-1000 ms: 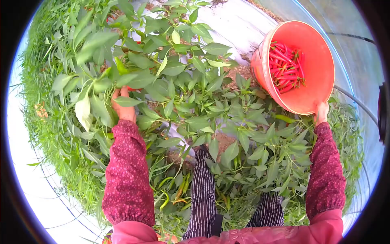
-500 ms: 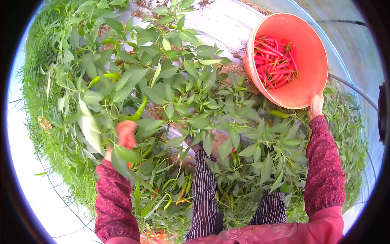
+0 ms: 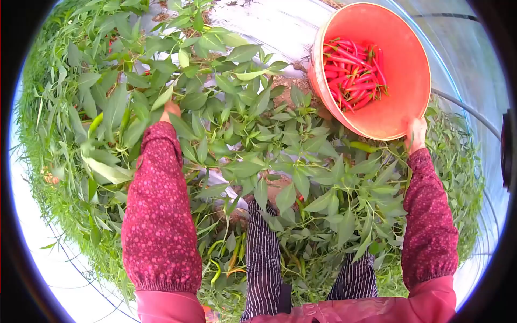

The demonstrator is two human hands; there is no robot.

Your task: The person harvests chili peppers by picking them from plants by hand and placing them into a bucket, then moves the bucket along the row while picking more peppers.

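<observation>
At upper right our right hand (image 3: 416,134) grips the round red plastic bucket (image 3: 406,70) holding slender red peppers (image 3: 355,72), while at upper left our left hand (image 3: 171,110), its hold too hidden to tell, should part the pointed green leaves (image 3: 195,100) gently, tearing none.

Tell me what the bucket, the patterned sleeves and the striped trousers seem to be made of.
Bucket: probably plastic, smooth, judging by its even-coloured wall and pale rim. Patterned sleeves: likely cloth, matt, with soft folds and gathered edges. Striped trousers: probably matt cloth too; the stripes bend with the folds.
</observation>
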